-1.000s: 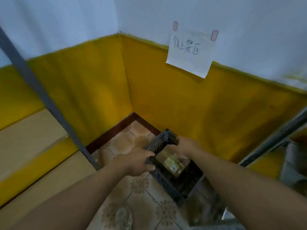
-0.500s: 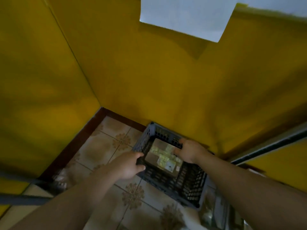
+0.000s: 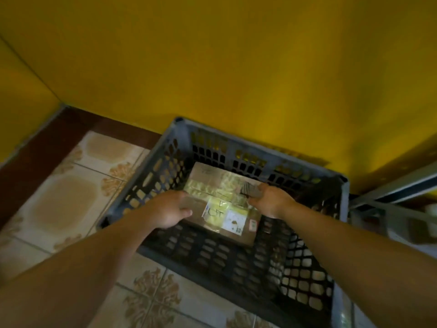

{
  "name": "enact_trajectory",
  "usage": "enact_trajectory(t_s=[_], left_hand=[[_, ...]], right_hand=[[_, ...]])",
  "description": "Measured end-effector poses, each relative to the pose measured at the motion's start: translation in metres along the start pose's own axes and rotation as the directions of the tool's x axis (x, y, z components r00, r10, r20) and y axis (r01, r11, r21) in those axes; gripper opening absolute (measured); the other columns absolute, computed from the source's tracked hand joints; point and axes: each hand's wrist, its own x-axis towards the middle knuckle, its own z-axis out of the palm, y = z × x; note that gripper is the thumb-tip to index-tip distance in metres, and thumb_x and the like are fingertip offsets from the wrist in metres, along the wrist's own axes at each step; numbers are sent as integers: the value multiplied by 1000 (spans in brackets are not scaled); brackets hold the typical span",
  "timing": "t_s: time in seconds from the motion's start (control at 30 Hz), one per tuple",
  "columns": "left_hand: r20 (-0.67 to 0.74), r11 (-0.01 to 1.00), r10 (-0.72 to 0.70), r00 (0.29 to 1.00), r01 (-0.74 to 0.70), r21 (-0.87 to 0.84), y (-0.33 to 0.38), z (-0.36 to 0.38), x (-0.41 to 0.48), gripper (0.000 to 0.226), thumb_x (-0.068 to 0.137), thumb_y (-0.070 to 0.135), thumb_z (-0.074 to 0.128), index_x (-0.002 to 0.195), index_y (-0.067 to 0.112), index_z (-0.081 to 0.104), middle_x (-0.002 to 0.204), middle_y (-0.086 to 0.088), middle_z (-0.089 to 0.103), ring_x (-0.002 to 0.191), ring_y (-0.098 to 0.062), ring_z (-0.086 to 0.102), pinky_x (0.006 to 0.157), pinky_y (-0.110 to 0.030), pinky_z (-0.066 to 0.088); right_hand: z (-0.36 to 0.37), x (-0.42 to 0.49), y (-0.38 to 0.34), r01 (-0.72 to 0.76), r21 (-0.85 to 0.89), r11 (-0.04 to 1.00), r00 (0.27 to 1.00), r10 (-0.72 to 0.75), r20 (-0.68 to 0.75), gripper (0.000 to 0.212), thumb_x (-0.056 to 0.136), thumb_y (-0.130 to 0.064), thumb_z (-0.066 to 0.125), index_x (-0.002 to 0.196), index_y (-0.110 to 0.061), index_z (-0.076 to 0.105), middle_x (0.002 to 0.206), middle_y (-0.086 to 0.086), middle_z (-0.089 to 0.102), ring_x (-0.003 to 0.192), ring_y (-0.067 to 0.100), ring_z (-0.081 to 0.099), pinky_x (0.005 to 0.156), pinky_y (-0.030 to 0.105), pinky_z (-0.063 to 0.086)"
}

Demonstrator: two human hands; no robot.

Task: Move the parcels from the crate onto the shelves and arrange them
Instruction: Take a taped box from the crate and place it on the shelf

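A dark plastic crate [image 3: 257, 153] with perforated walls stands on the tiled floor against the yellow wall. Inside it lies a brown cardboard parcel [image 3: 220, 204] with tape and white labels on top. My left hand [image 3: 169, 209] reaches into the crate and grips the parcel's left edge, thumb on top. My right hand [image 3: 269, 200] grips the parcel's far right corner. Both forearms stretch down from the bottom of the frame.
A grey metal shelf frame [image 3: 392, 185] stands just right of the crate, with blurred items on its low level. The patterned tile floor [image 3: 71, 200] lies to the left, bounded by a dark skirting board [image 3: 47, 138] at the wall corner.
The view has dropped and closed in on the crate. Both hands went from the crate's rim down inside it and took hold of the parcel's sides.
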Motion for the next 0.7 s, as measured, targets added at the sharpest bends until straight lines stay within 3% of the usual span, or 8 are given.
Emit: enact_trajectory(t_s=[0.07,0.17,0.27,0.4,0.53,0.7], left_hand=[[-42,999,11,999,-10,39,-3,11,28,60,97,43,52,149,24,31,154,-4,33,137,-24,36,102,-31,34],[-47,998,-26,999,28,56,-15,23,61,70,96,44,54,153,29,18,159,-8,20,141,-30,28,110,-35,32],[56,997,-33,998,28,78,-33,33,82,82,94,42,57,155,29,4,160,-10,16,141,-33,29,111,-44,33],[170,997,-48,984,38,61,-39,39,89,98,92,40,61,153,23,-14,159,-10,17,137,-31,35,113,-44,29],[191,999,-18,981,24,-28,-34,40,89,105,86,37,69,152,17,-10,158,-9,17,137,-30,34,113,-45,29],[185,983,-35,982,67,-170,-37,37,88,99,85,26,73,153,15,2,153,-13,26,132,-32,39,110,-45,35]], right_hand=[[18,24,17,11,8,1000,1000,-11,9,64,98,-53,47,149,-17,34,150,13,39,120,32,51,94,37,46],[39,50,34,-36,66,997,997,40,-60,68,97,-54,46,150,-18,23,145,17,38,121,35,49,92,38,45],[53,65,42,-37,116,993,994,48,-95,70,97,-54,47,149,-20,17,137,17,46,108,33,55,80,35,46],[63,74,43,-36,221,975,994,59,-97,77,96,-51,50,152,-28,3,132,15,51,98,30,57,73,33,47],[71,78,35,-52,342,938,985,105,-138,81,94,-49,55,151,-27,3,133,13,53,92,25,56,78,32,50],[78,79,28,-63,514,856,969,175,-173,87,90,-53,57,153,-36,0,142,14,43,116,35,56,96,43,52]])
